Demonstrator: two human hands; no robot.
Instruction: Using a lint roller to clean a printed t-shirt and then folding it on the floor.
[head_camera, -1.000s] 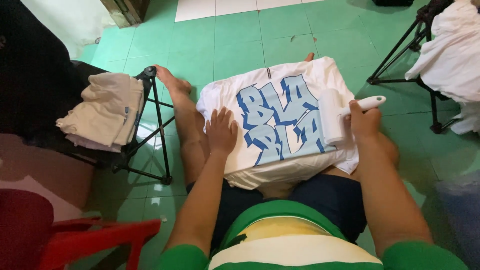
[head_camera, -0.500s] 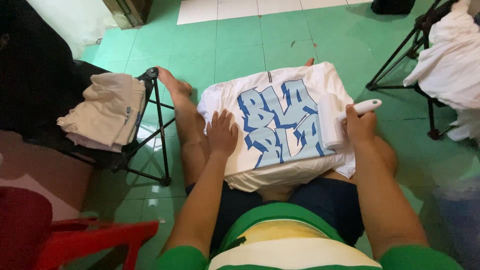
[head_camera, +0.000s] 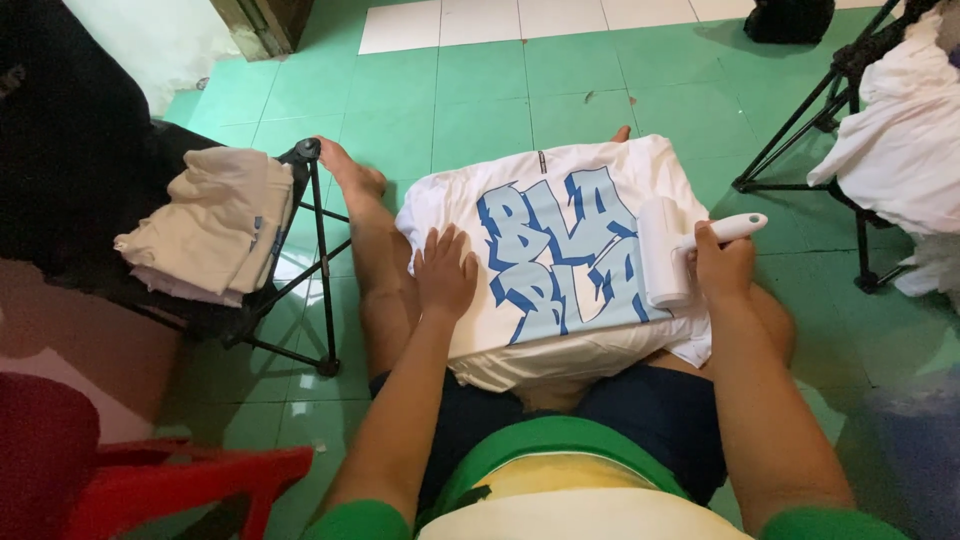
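Nearest the camera is the person's green and yellow shirt (head_camera: 560, 470), with dark blue shorts (head_camera: 640, 420) just beyond it. To the near left stands a red plastic chair (head_camera: 170, 490).

The person sits on the green tiled floor (head_camera: 480, 110) with legs stretched forward, and a folded white T-shirt (head_camera: 560, 270) with large blue lettering lies across the lap. The left hand (head_camera: 445, 275) lies flat on the left part of the shirt, fingers spread, pressing on the cloth and clasping nothing. The right hand (head_camera: 722, 265) is closed around the white handle of a lint roller (head_camera: 672, 250). The roller's white drum rests on the right side of the shirt, touching the edge of the blue print, and the handle points up and to the right. The two hands are well apart, one at each side of the print.

The left bare foot (head_camera: 350, 175) reaches out beyond the shirt's left edge.

Further left, a black folding stand (head_camera: 310, 290) carries a stack of folded cream clothes (head_camera: 210, 235). On the far right, another black stand (head_camera: 800, 130) holds a heap of white clothes (head_camera: 900, 130). At the far end the green tiles give way to white tiles (head_camera: 520, 20).
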